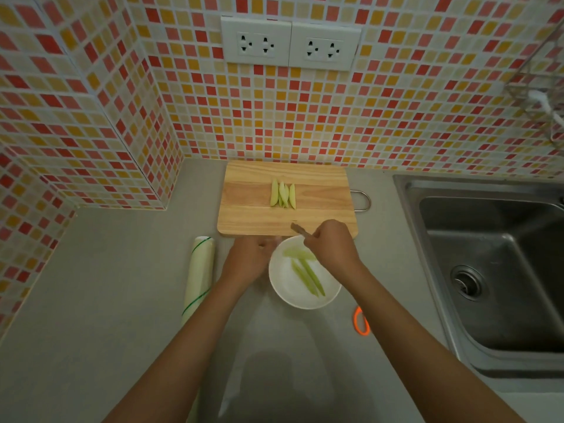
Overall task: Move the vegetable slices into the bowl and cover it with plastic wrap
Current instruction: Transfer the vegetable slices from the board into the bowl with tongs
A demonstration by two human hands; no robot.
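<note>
A white bowl [293, 293] sits on the grey counter just in front of a wooden cutting board [320, 215]. Three pale green slices [308, 276] lie inside the bowl. Several more green slices [283, 193] stand side by side in the middle of the board. My left hand [248, 259] grips the bowl's far left rim. My right hand [331, 242] hovers over the bowl's far edge, closed on a thin brownish utensil [297, 228] whose tip points over the board's front edge. A roll of plastic wrap [200, 276] lies left of the bowl.
A steel sink [494, 270] fills the right side. An orange scissors handle [361, 320] lies on the counter right of the bowl. Tiled walls close the back and left, with two socket plates [290, 42] above. A wire rack [537, 87] hangs at upper right.
</note>
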